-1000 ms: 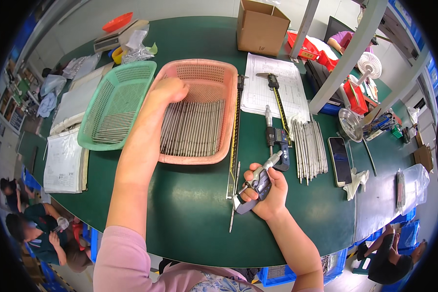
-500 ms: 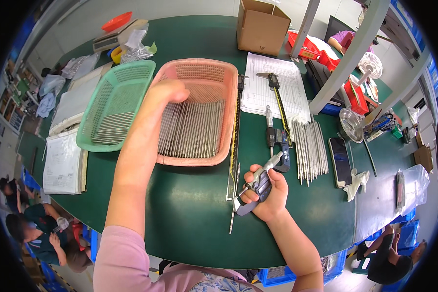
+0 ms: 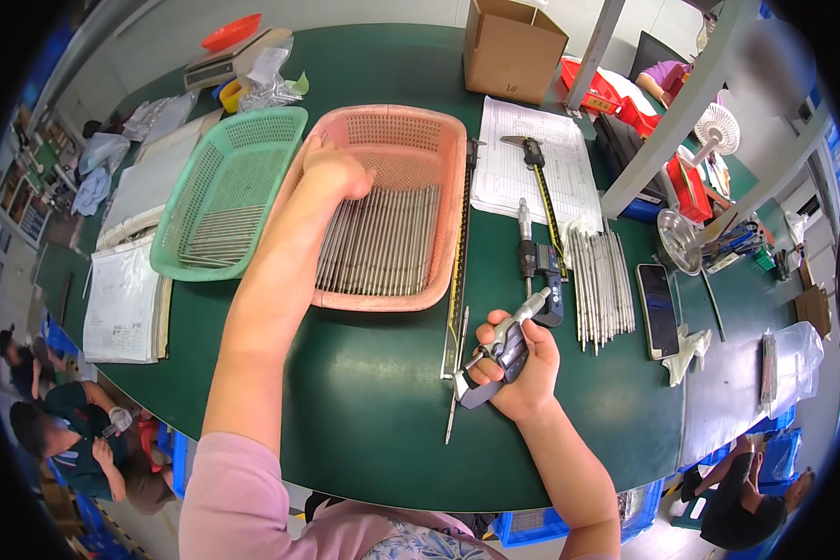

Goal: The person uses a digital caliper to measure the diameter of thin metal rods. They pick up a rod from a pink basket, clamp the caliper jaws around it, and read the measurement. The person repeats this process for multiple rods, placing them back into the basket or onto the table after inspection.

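My left hand (image 3: 338, 172) reaches over the far left part of a pink plastic basket (image 3: 453, 196), fingers curled down at the ends of the metal rods (image 3: 383, 243) lined up inside. What its fingertips touch is hidden. My right hand (image 3: 530, 373) is closed around a digital micrometer (image 3: 509, 350) with a grey frame, held above the table near its front. Close by the micrometer's frame is a single thin rod (image 3: 451, 422); whether they touch I cannot tell. A green basket (image 3: 166, 252) with several rods in its near end stands left of the pink one.
Right of the pink basket lie a long caliper (image 3: 456, 299), another caliper (image 3: 542, 182) on paper sheets (image 3: 495, 140), a second micrometer (image 3: 549, 289), a row of rods (image 3: 599, 289) and a phone (image 3: 658, 313). A cardboard box (image 3: 509, 56) and a white post (image 3: 667, 121) stand behind.
My left hand has turned and curled more at the far left of the pink basket. My right hand still holds the micrometer. The whole view has shifted slightly.
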Motion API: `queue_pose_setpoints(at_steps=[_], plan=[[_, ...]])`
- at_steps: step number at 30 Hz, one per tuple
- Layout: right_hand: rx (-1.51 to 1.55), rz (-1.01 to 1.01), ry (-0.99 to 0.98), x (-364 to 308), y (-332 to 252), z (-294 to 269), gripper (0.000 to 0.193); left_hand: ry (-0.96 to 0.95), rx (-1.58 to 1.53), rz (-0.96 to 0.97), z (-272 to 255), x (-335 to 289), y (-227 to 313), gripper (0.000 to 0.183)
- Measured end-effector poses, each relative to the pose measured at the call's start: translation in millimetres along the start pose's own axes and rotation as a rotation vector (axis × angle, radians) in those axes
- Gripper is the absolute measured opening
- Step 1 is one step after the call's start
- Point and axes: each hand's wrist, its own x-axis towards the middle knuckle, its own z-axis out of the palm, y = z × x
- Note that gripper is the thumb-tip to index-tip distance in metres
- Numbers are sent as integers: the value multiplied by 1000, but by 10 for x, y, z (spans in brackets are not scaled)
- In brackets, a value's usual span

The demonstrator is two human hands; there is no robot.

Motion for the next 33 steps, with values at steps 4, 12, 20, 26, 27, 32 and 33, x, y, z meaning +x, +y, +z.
queue_pose_setpoints(at_steps=[4, 12, 20, 26, 27, 32, 33], plan=[[-15, 17, 19, 53, 86, 16, 36, 101, 63, 16, 196, 66, -16, 45], [-41, -17, 89, 102, -8, 13, 38, 420, -370, 523, 100, 167, 522, 28], [5, -3, 32, 84, 5, -5, 31, 306, -597, 718, 531, 765, 437, 46], [27, 44, -36, 258, 128, -198, 31, 336, -598, 702, 303, 610, 917, 46], [48, 59, -42, 306, 143, -210, 31, 338, -608, 702, 286, 600, 940, 46], [46, 65, -59, 341, 137, -158, 31, 337, -650, 685, 239, 583, 948, 46], [53, 66, -71, 352, 134, -164, 31, 338, -663, 685, 232, 575, 952, 46]])
